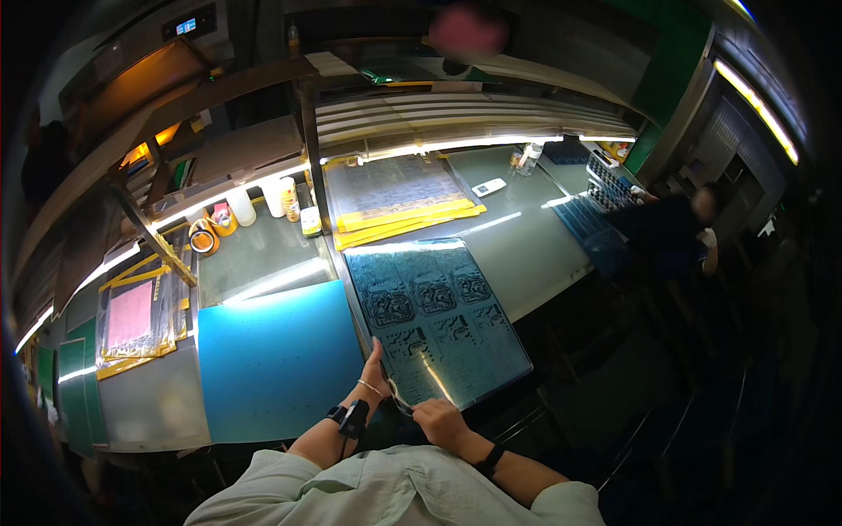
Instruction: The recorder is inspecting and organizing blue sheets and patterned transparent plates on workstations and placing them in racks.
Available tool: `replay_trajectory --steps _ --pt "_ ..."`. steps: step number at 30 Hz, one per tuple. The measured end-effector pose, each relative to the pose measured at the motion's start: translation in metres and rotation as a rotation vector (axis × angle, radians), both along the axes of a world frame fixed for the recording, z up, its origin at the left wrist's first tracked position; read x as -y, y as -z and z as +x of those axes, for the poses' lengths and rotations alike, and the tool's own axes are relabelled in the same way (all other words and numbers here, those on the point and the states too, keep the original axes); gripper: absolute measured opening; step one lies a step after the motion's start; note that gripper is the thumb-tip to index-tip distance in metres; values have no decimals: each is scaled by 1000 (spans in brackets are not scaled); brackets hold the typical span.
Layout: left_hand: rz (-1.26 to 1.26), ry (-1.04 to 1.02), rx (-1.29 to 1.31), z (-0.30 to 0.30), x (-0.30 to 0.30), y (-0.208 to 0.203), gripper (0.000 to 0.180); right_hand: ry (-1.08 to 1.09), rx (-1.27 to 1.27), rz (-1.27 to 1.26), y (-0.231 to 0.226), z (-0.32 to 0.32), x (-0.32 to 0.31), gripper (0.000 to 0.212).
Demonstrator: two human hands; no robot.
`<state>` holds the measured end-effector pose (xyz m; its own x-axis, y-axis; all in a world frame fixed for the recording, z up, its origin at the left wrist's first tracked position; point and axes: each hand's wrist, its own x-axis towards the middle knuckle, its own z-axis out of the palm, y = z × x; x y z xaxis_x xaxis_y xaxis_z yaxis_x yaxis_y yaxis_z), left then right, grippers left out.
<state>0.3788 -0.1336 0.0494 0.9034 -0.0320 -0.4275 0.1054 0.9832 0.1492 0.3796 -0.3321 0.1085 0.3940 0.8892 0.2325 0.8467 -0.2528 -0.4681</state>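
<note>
A dark teal panel (pixel 438 317) with black circuit-like patterns lies at a slant on the bench in front of me. Along its left edge, near the front corner, my left hand (pixel 375 375) rests with a finger stretched out; its other fingers are partly hidden. My right hand (pixel 440 424) is closed at the panel's front edge. A pale, thin curved strip (pixel 399 400) runs between the two hands, its end in my right hand. What exactly the strip is cannot be made out. Left of the panel lies a plain bright blue sheet (pixel 279 366).
Yellow-edged clear films (pixel 399 200) lie behind the panel, a white handheld device (pixel 488 188) to their right. Tape rolls (pixel 204 238) and bottles (pixel 289 200) stand at the back left under a lit shelf. A dark rack (pixel 607 184) and another person (pixel 707 230) are at right.
</note>
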Motion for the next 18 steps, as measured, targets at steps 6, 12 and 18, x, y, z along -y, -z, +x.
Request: replay_trajectory --steps 6,12,18 --pt "490 158 -435 13 -16 41 84 525 138 257 -73 122 20 8" --pt "921 111 -710 31 26 36 83 150 593 226 -229 94 -9 5" --pt "804 33 -710 48 34 86 77 -5 611 284 -257 58 6 10"
